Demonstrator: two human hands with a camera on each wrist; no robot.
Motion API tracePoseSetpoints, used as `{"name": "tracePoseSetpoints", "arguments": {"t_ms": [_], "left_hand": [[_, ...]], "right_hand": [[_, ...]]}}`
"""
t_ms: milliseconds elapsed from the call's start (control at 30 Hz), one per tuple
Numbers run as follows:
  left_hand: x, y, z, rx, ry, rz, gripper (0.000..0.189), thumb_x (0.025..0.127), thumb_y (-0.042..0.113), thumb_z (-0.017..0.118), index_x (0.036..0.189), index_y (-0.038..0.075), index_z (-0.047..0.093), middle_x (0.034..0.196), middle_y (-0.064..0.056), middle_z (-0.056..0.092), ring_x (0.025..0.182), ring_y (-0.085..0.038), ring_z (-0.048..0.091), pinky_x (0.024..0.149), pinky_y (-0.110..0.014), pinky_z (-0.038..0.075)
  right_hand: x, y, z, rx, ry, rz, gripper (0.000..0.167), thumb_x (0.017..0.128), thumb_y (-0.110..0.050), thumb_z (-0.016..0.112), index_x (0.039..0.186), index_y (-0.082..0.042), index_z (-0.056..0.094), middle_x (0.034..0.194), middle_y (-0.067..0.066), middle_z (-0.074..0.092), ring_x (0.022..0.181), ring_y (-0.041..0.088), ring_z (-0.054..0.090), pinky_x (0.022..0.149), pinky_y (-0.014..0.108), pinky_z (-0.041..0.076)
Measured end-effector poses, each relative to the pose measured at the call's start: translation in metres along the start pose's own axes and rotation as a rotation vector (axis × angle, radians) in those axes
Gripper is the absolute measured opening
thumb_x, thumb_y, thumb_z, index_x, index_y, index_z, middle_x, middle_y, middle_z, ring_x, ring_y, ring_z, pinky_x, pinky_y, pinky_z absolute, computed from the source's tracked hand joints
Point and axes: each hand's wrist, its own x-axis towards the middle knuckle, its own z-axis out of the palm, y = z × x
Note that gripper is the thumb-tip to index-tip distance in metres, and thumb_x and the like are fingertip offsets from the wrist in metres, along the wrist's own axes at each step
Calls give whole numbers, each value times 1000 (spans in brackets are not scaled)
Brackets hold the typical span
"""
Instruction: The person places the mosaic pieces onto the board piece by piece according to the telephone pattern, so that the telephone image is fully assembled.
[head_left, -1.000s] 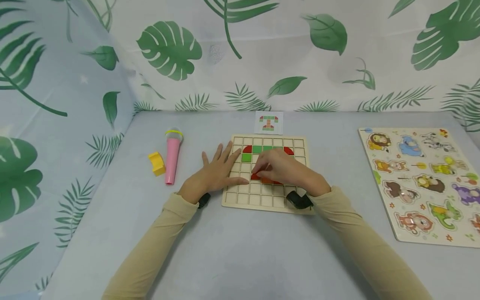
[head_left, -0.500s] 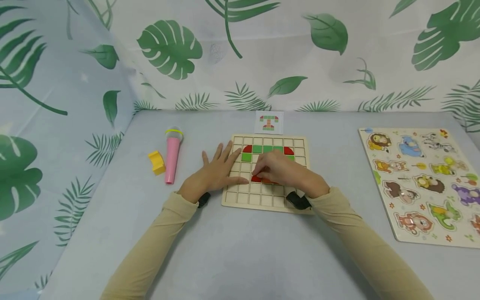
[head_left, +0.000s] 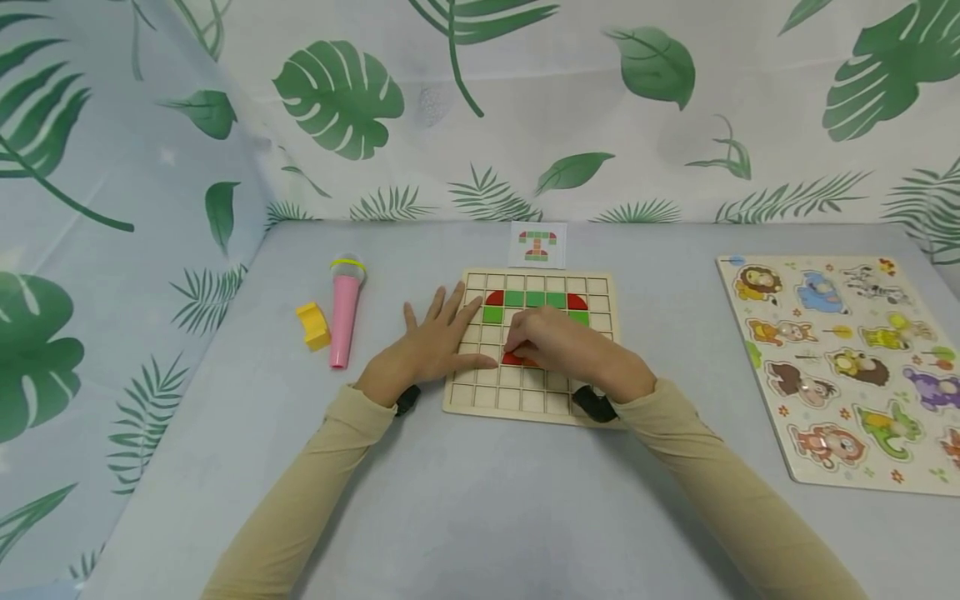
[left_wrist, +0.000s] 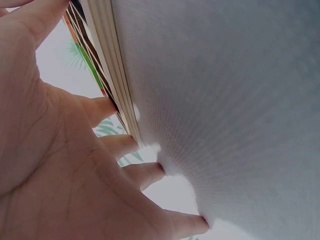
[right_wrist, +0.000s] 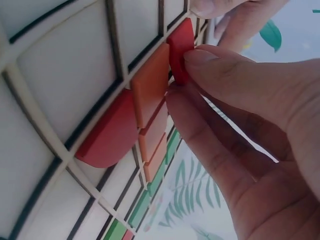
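Observation:
A wooden grid board (head_left: 521,400) lies flat, with red, green and orange pieces set in its squares. My left hand (head_left: 423,348) rests spread over its left side; in the left wrist view, fingertips (left_wrist: 127,143) meet the board's edge and the cloth. My right hand (head_left: 573,346) pinches a red rounded-corner piece (right_wrist: 180,50) between thumb and a finger, at a grid square beside an orange square piece (right_wrist: 150,85). Past that orange piece sits another red rounded-corner piece (right_wrist: 112,132). Green square pieces (head_left: 536,298) form a row near the board's top, partly behind my right hand.
A pattern card (head_left: 537,245) lies just beyond the board. To the left are a pink toy microphone (head_left: 345,321) and a yellow block (head_left: 313,326). An animal puzzle board (head_left: 840,375) lies at the right. Leaf-printed cloth (head_left: 480,125) rises behind the table.
My right hand has shifted slightly down toward me, its fingertips staying at the red piece, and more of the green pieces shows. My left hand has stayed in place.

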Motion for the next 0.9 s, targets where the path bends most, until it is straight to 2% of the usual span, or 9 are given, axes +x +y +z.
{"name": "tracePoseSetpoints", "arguments": {"t_ms": [367, 533, 700, 900], "left_hand": [[0, 1, 0, 0, 0, -4, 101, 98, 67, 58, 171, 18, 6, 175, -12, -14, 159, -39, -14, 114, -80, -8], [1, 1, 0, 9, 0, -3, 101, 98, 68, 58, 171, 19, 6, 175, -12, -14, 159, -39, -13, 114, -80, -7], [1, 2, 0, 12, 0, -3, 102, 98, 68, 57, 171, 19, 6, 175, -12, -14, 159, -39, -13, 114, -80, -7], [0, 2, 0, 11, 6, -2, 102, 98, 67, 59, 171, 19, 6, 175, -12, -13, 160, -39, -13, 114, -80, -8]], "right_hand": [[-3, -1, 2, -59, 11, -18, 11, 90, 2, 80, 99, -2, 82, 94, 4, 76, 92, 20, 72, 86, 35, 60], [-10, -1, -2, -27, 48, -50, 16, 92, -1, 79, 107, -2, 81, 105, 6, 74, 98, 22, 71, 87, 37, 59], [-26, 0, -20, 24, 64, 10, 19, 95, 0, 75, 113, -2, 79, 112, 6, 72, 99, 22, 70, 87, 41, 59], [-59, 8, -42, 21, 43, 94, 14, 93, -1, 77, 105, -6, 81, 99, -2, 73, 91, 15, 68, 81, 40, 59]]}}
